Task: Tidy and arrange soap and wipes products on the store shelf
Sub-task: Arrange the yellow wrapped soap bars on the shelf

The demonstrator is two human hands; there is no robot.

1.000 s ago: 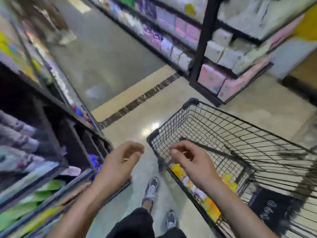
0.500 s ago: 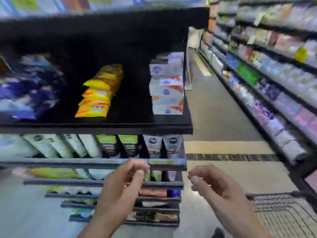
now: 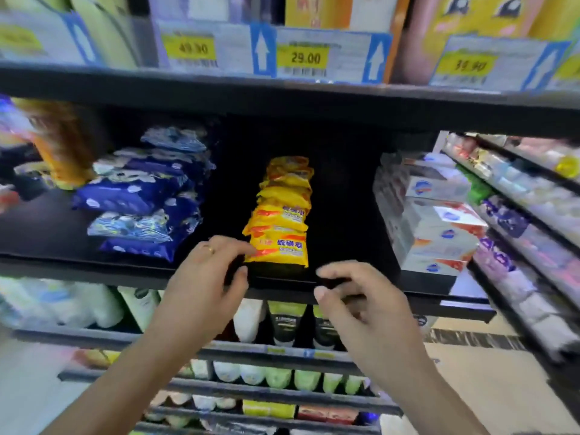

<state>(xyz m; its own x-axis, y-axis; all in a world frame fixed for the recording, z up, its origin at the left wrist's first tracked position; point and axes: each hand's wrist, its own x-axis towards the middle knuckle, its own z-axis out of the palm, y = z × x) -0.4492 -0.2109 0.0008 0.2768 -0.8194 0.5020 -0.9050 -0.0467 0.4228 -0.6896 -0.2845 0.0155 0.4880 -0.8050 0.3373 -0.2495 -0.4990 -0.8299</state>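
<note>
Left hand [image 3: 204, 277]: raised to the front edge of the black shelf [image 3: 131, 270], fingers loosely curled and holding nothing; its fingertips [image 3: 243, 249] reach the lower left corner of the front yellow pack. A ring [image 3: 209, 248] shows on one finger. Half a second ago it hung lower, in front of the tubes.
Right hand [image 3: 361, 306]: just right of the left one, below the shelf lip, fingers bent and relaxed, gripping nothing, apart from the packs. It too has come up and closer to the shelf.
Yellow packs [image 3: 282, 221]: a leaning row at mid-shelf, running back into the dark; they fill far more of the view than before.
Blue packs [image 3: 141, 196]: an untidy pile to the left of the yellow row, well apart from both hands.
White boxes [image 3: 436, 227]: stacked at the shelf's right end.
Price tags [image 3: 304, 58]: on the shelf above, now readable, 29.00 in the middle.
Tubes [image 3: 285, 321]: on the rack below, partly behind the hands.
Cart: gone from view since a second ago.
</note>
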